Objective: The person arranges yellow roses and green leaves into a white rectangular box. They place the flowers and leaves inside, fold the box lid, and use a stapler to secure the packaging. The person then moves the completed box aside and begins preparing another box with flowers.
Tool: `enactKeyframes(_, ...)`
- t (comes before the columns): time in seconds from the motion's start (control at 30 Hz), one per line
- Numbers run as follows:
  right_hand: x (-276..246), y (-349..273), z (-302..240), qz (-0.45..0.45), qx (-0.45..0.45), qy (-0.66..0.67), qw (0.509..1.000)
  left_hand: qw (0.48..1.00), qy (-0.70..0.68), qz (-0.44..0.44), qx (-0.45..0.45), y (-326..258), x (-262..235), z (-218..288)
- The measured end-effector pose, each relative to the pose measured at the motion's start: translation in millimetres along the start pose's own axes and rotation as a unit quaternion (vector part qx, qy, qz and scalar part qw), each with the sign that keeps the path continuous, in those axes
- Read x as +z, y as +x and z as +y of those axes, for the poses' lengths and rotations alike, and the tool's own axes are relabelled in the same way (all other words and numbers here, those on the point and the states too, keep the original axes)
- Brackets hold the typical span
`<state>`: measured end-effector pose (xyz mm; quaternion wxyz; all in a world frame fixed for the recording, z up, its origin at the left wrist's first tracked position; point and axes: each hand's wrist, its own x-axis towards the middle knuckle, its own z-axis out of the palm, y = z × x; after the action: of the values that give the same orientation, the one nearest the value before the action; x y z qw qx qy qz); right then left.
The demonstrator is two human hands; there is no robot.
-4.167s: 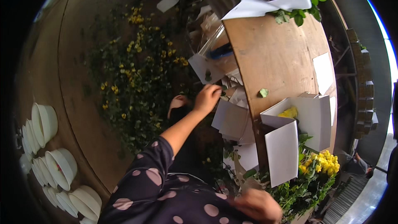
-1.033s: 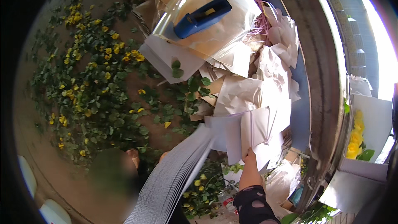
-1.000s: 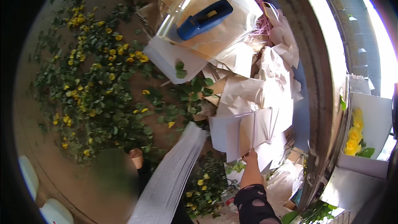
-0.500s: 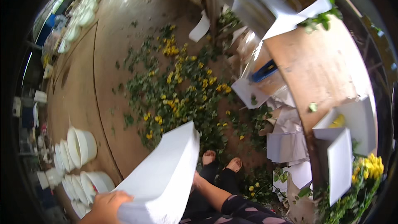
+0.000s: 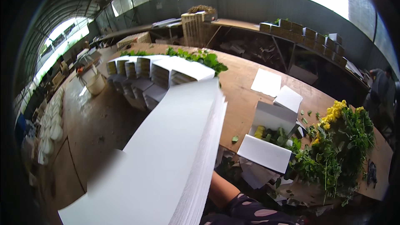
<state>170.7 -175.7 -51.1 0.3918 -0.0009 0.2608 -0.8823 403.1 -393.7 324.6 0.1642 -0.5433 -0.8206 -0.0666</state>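
Observation:
A thick stack of white paper sheets (image 5: 158, 154) slants up across the lower middle of the view, its layered edges facing right. My right forearm (image 5: 223, 189), in a dark spotted sleeve, runs behind the stack's right edge. That hand supports the stack from behind, its fingers hidden. No part of my left hand shows. On the table to the right sits an open white paper wrap (image 5: 266, 152) with yellow flowers and green leaves inside. Beside it lies a loose heap of yellow-flowered stems (image 5: 337, 150).
White-wrapped flower bundles (image 5: 158, 73) are piled at the far left end of the wooden table (image 5: 237, 75). A loose white sheet (image 5: 266, 82) lies on it. More bundles (image 5: 304, 35) line a back shelf. White tubs (image 5: 50, 129) stand in a row on the floor at left.
My view has swung up from the floor to the table. The paper stack now rises higher and fills more of the view. My left hand, earlier at the stack's left edge, has dropped from sight.

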Motion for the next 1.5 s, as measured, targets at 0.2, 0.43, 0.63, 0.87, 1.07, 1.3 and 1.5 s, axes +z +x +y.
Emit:
enactKeyframes(0.2,-9,-4,-125,0.037,-0.139,-0.042,0.989,0.991,0.114,0.067,0.037,128,70,-101)
enactKeyframes(0.43,-42,-16,-278,0.135,-0.293,-0.084,0.943,0.986,0.07,0.148,0.029,258,203,-305)
enactKeyframes(0.63,-66,-11,-376,0.226,-0.378,-0.125,0.889,0.978,-0.047,0.188,-0.077,290,332,-382)
enactKeyframes(0.87,-98,20,-489,0.334,-0.431,-0.168,0.821,0.961,-0.152,0.189,-0.131,246,368,-379)
enactKeyframes(1.07,-161,57,-565,0.459,-0.435,-0.199,0.749,0.95,-0.149,0.239,-0.136,199,397,-371)
enactKeyframes(1.3,-264,82,-588,0.597,-0.384,-0.204,0.674,0.964,-0.162,0.181,-0.106,140,457,-339)
enactKeyframes(1.5,-352,29,-566,0.569,-0.346,-0.146,0.731,0.922,-0.259,0.237,-0.165,160,464,-339)
